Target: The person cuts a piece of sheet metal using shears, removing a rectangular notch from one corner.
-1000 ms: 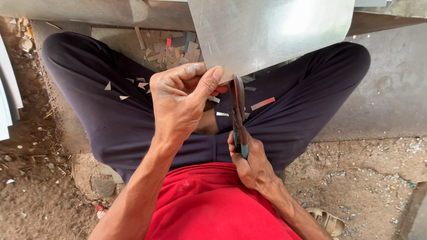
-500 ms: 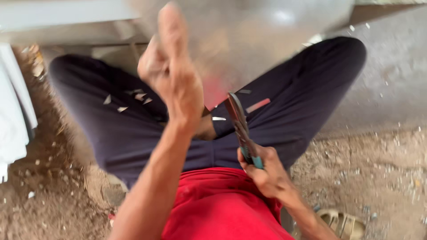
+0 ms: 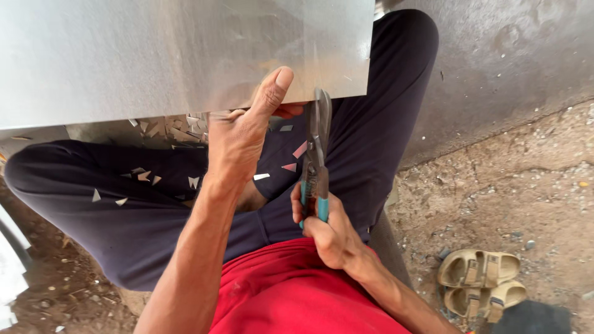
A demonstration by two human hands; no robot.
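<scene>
One broad metal sheet [image 3: 173, 55] lies across the sitter's lap, its near edge pinched by the left hand [image 3: 238, 133], fingers clamped on it. Beside that, the right hand [image 3: 328, 232] squeezes teal-handled snips [image 3: 317, 154] meeting the edge; steady support close to the blades should help keep the cut true.

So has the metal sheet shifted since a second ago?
Yes. The metal sheet now reaches much further left, covering the left knee of the dark trousers; the left hand grips its near edge, snips at it.
</scene>
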